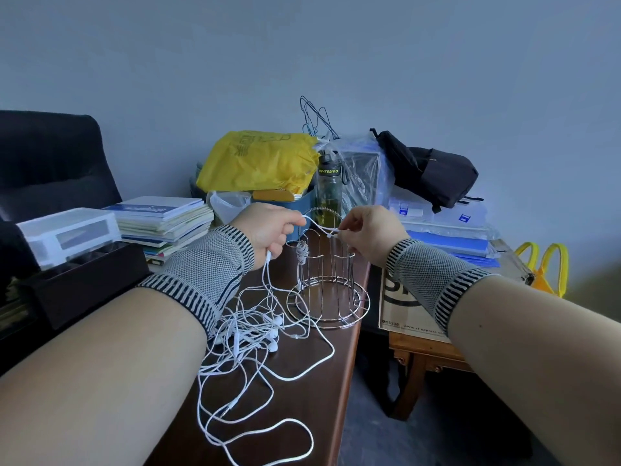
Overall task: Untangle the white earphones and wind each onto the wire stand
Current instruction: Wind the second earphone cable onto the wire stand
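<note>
Two hands are up over the wire stand [327, 284], both busy with one white cord [321, 227]. My left hand [268, 230] is curled round it, with more cord trailing down from the fist; my right hand [366, 235] pinches a small white piece on the same cord between thumb and fingertip. The stand is thin bright metal, upright loops on a round ringed base, sitting on the dark wooden desk [302, 381]. One loop already carries a small wound bundle [302, 252], probably cord. The rest of the white earphones [255, 334] lie in a loose tangle on the desk just left of the base. Behind, a blue bin [304, 196] holds a crumpled yellow plastic bag [258, 161], beside a clear bottle [329, 190].
</note>
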Demonstrator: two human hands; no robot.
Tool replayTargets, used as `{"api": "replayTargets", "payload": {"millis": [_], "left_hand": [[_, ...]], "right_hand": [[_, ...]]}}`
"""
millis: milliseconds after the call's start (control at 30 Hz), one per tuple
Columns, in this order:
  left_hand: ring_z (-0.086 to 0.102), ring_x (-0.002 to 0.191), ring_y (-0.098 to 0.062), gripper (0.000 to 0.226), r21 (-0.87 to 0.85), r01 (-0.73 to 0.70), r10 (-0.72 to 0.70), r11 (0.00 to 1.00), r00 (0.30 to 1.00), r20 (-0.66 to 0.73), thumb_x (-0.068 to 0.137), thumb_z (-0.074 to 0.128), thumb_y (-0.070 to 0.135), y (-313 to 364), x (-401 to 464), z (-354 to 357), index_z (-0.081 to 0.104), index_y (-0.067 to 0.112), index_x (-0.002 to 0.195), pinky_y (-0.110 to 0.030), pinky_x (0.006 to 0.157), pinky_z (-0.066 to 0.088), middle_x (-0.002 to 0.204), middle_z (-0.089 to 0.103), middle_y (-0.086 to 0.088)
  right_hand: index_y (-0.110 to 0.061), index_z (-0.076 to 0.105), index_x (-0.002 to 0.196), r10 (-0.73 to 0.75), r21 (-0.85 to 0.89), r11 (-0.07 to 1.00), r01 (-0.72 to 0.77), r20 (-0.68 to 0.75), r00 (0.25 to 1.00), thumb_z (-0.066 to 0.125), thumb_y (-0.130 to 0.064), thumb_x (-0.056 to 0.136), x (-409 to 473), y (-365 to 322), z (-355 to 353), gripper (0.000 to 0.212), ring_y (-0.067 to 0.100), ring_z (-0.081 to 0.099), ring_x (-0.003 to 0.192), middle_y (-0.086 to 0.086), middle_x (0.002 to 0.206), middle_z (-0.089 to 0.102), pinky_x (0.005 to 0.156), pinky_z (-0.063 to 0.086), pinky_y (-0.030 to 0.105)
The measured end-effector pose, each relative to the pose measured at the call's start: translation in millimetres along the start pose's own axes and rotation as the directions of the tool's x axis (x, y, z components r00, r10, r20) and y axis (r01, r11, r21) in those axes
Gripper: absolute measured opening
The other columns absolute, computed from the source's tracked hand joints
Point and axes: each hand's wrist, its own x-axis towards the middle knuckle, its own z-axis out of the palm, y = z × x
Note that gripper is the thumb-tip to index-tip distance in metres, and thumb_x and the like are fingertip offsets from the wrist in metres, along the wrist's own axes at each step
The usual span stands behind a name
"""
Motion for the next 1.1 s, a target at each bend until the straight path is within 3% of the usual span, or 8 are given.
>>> {"api": "replayTargets", "payload": {"millis": [167,267,333,500,700,800,967,1100], "left_hand": [[0.020,0.040,-0.006,0.005,0.038,-0.056,0.057,0.998,0.998,-0.032,0.091,0.063,0.009,7,15,15,0.064,0.007,0.088,-0.016,0.035,0.014,0.047,0.030,0.007],[0.017,0.043,-0.010,0.005,0.074,-0.083,0.088,0.994,0.993,-0.075,0.089,0.066,0.010,8,30,23,0.063,0.006,0.088,-0.016,0.036,0.014,0.056,0.025,0.001],[0.017,0.043,-0.012,0.008,0.092,-0.079,0.087,0.993,0.993,-0.085,0.087,0.067,0.011,9,40,27,0.061,0.007,0.090,-0.016,0.036,0.015,0.056,0.024,0.001],[0.017,0.044,-0.012,0.019,0.154,-0.010,0.023,0.988,0.996,-0.084,0.086,0.069,0.012,5,58,33,0.060,0.007,0.102,-0.016,0.038,0.015,0.059,0.026,0.001],[0.019,0.046,-0.015,0.024,0.314,0.065,-0.042,0.947,0.996,-0.080,0.082,0.073,0.016,-8,68,38,0.056,0.012,0.098,-0.021,0.044,0.018,0.067,0.030,-0.003],[0.022,0.043,-0.017,0.023,0.326,0.050,-0.022,0.944,0.996,-0.089,0.081,0.073,0.016,-10,69,37,0.060,0.008,0.098,-0.021,0.044,0.019,0.067,0.034,-0.005],[0.030,0.044,-0.019,0.032,0.392,0.037,0.037,0.919,0.983,-0.180,0.083,0.067,0.015,-10,69,21,0.066,-0.005,0.108,-0.018,0.040,0.024,0.069,0.042,-0.006],[0.030,0.045,-0.020,0.015,0.562,0.062,-0.012,0.825,0.996,-0.093,0.084,0.067,0.012,-10,52,17,0.058,0.000,0.085,-0.015,0.033,0.023,0.062,0.038,-0.008]], "right_hand": [[-0.024,0.062,0.091,-0.008,-0.041,0.999,0.007,-0.035,0.999,0.070,-0.034,0.085,5,6,6,0.014,0.011,0.061,0.072,-0.008,0.082,0.065,0.066,0.051,0.025],[-0.024,0.062,0.090,0.037,0.016,0.999,-0.035,-0.078,0.996,0.065,-0.025,0.088,4,19,5,0.004,0.011,0.064,0.073,-0.008,0.083,0.067,0.069,0.055,0.028],[-0.025,0.061,0.086,0.059,0.038,0.998,-0.057,-0.059,0.997,0.063,-0.016,0.088,1,29,2,0.010,0.013,0.066,0.073,-0.006,0.083,0.067,0.069,0.057,0.028],[-0.025,0.059,0.094,0.053,0.025,0.998,-0.054,0.026,0.998,0.060,-0.011,0.088,-2,41,1,0.016,0.002,0.056,0.068,-0.008,0.087,0.064,0.055,0.039,0.011],[-0.023,0.065,0.088,0.049,0.026,0.998,-0.050,0.021,0.999,0.061,-0.014,0.086,-4,44,7,0.010,0.013,0.065,0.074,-0.007,0.080,0.065,0.070,0.054,0.025],[-0.022,0.064,0.082,0.037,0.008,0.999,-0.037,0.019,0.999,0.061,-0.014,0.085,-5,44,7,0.010,0.014,0.064,0.074,-0.011,0.071,0.061,0.072,0.055,0.027],[-0.021,0.067,0.083,0.032,0.006,0.999,-0.032,0.004,0.999,0.062,-0.015,0.084,-8,40,9,0.007,0.012,0.064,0.079,-0.007,0.078,0.065,0.077,0.056,0.031],[-0.022,0.066,0.081,0.007,0.011,1.000,-0.007,-0.018,1.000,0.062,-0.015,0.084,-8,32,10,0.009,0.013,0.064,0.080,-0.006,0.080,0.065,0.076,0.055,0.029]]}}
